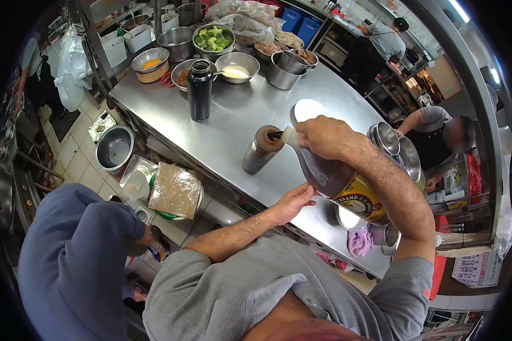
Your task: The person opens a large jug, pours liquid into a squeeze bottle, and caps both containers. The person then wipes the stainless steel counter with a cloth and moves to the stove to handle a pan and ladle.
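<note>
From where I'm standing, the person's right hand (327, 136) is clenching a big plastic jug (338, 181) close to its neck, holding it tipped between the two hands; the fingers are hiding whether there is a handle beneath. The left hand (293, 203) is hanging loosely spread at the jug's lower side, though I can't tell whether it is bearing weight. Just beyond the jug's mouth, dark liquid is running into a squeeze bottle (260, 150), which is standing on the metal table (227, 133). Farther out from both hands, a black bottle (199, 94) is standing upright. The jug is looking heavy and probably smooth, its load apt to shift; a firm hold by the neck and a palm under the body should suit it best.
</note>
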A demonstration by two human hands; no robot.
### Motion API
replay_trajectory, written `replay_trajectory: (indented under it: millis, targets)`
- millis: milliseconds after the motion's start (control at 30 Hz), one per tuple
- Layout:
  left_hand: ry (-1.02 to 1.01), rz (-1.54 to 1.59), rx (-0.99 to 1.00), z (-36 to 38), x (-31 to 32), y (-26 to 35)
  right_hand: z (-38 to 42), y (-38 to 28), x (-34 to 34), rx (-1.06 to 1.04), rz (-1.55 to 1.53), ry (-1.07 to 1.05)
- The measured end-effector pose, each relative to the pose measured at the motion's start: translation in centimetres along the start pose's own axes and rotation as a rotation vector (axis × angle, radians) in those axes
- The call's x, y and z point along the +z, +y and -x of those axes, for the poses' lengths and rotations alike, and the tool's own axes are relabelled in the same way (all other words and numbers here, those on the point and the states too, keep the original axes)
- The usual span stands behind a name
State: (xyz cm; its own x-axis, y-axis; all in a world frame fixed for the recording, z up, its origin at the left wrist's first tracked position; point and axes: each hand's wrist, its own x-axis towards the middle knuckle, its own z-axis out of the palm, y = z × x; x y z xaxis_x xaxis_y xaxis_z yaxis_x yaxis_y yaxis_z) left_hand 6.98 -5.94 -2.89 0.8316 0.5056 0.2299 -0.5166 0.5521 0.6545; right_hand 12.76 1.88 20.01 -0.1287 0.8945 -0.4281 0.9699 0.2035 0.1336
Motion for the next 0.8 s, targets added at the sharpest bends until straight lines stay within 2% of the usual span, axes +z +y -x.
replay_trajectory:
  millis: [800]
  targets:
    - [0.008,0.008,0.004,-0.12,0.12,-0.17,0.06,-0.15,-0.15,0.015,0.005,-0.028]
